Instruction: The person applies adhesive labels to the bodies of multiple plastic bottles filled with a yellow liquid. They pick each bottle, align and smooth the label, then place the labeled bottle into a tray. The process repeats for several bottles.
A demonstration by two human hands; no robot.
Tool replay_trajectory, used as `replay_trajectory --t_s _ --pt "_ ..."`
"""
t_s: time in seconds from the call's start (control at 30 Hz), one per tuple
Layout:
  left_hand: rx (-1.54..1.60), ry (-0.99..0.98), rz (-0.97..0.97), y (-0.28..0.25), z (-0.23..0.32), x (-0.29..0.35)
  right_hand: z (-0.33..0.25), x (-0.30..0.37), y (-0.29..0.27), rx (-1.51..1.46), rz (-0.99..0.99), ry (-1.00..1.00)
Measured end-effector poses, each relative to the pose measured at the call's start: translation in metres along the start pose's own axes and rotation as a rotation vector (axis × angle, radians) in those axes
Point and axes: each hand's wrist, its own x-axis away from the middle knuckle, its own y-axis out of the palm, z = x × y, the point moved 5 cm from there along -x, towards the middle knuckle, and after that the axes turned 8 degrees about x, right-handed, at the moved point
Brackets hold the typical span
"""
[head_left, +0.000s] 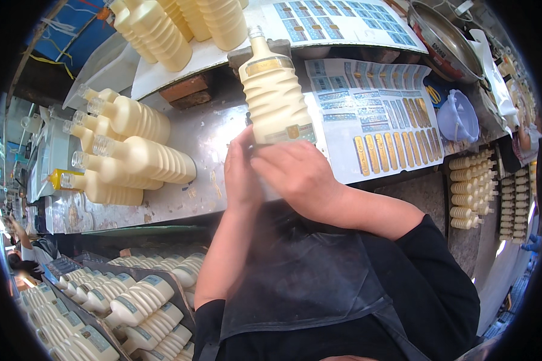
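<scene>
A cream-coloured bottle (277, 96) with wavy ridges and a clear glass neck lies on its back in front of me, neck pointing away. One gold label strip (272, 64) sits near its shoulder, and a blue-and-gold label (292, 133) near its base. My left hand (243, 171) is at the bottle's lower left corner, fingers straight and close together. Across the base edge, my right hand (301, 175) lies with fingers stretched toward the left hand. Its fingertips are close to the left palm, and whether anything small is between them is hidden.
Bare-necked cream bottles (144, 159) lie stacked at left; others (220, 24) stand on a raised white board. Label sheets (379, 120) cover the right side of the metal table (193, 201), beside a lavender bucket (457, 117). Labelled bottles (141, 301) fill crates at lower left.
</scene>
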Motion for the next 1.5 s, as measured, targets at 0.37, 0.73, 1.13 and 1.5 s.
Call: replay_trajectory --t_s 0.37,0.73,1.13,1.5 --pt "-0.694 0.203 0.169 0.009 -0.002 -0.008 0.062 0.027 -0.011 -0.076 -0.071 0.663" --pt "-0.517 0.22 0.158 0.013 -0.008 -0.007 0.125 0.104 0.025 -0.576 -0.079 1.126" --pt "-0.399 0.106 0.047 0.025 0.037 -0.096 0.14 0.032 0.008 -0.717 0.241 0.929" --pt "-0.095 -0.167 -0.044 0.044 0.044 -0.138 0.184 -0.012 0.04 -0.615 0.222 0.897"
